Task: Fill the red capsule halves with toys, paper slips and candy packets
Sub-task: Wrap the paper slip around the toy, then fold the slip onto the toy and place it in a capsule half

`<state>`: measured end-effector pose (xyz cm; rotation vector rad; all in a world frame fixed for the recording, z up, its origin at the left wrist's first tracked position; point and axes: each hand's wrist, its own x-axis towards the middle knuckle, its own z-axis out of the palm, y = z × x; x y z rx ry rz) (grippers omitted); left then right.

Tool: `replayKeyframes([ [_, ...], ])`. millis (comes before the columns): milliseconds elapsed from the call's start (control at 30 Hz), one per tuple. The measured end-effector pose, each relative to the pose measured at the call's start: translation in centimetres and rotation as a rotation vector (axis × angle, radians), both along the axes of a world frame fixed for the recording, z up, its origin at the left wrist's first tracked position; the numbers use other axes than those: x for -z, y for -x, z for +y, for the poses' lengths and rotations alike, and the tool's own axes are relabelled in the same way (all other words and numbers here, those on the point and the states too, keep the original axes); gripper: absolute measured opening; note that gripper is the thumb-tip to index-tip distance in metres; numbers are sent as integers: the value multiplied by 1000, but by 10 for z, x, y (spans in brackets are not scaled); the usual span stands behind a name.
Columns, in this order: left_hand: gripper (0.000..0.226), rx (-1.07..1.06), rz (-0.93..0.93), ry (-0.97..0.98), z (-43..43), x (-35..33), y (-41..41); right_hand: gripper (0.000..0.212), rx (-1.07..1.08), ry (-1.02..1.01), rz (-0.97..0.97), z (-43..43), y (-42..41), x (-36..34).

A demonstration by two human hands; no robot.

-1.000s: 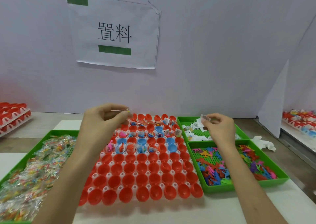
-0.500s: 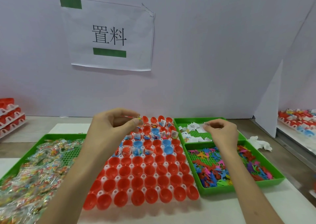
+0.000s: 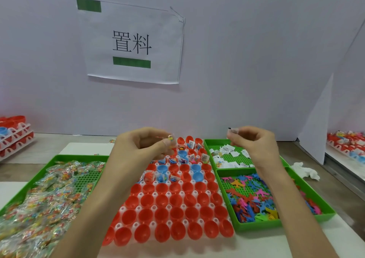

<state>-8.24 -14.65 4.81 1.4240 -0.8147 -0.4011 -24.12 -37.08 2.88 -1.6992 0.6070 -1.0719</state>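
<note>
Red capsule halves (image 3: 178, 200): we are seeing them in rows at lower centre, with the nearest rows unfilled.
Left hand (image 3: 138, 149): we are pinching a candy packet (image 3: 168, 138) at mid-frame.
Right hand (image 3: 256, 147): we are pinching a paper slip (image 3: 233, 131) above the slip tray (image 3: 215, 140), right of centre.
Risk: we are judging that these light pieces could flutter into already filled cups.

Glossy red plastic capsule halves (image 3: 175, 212) sit before you in a translucent white plastic holder (image 3: 168, 194). The candy packet (image 3: 167, 138) pinched in your left hand (image 3: 142, 147) is clear, crinkled film that catches the light; the paper slip (image 3: 233, 131) pinched in your right hand (image 3: 254, 145) is matt white. The green trays (image 3: 256, 226) are smooth, perforated plastic, the toys (image 3: 248, 202) look matt, and the wall sign (image 3: 134, 40) is plain creased paper.
</note>
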Motion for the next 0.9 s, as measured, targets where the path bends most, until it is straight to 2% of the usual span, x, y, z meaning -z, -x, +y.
replayKeyframes([
  [100,11,69,98,37,-2,-2,6,18,-260,91,-70,35,-4,-31],
  [233,13,81,130,60,-2,-5,11,21,-402,228,95,74,-3,-54],
  [300,12,71,89,47,-1,-7,11,11,-394,319,196,84,-2,-57],
  [367,13,64,42,32,1,-9,12,12,-350,391,270,89,-2,-59],
  [467,12,73,21,24,2,-11,13,15,-334,334,299,93,-4,-59],
  [567,10,128,87,39,1,-13,18,25,-281,275,288,93,-7,-58],
  [667,19,184,111,39,1,-15,21,27,-283,227,275,93,-9,-57],
  [767,27,220,83,27,2,-18,23,32,-287,221,270,94,-10,-54],
  [900,26,200,75,31,3,-16,23,29,-337,269,295,93,-13,-52],
])
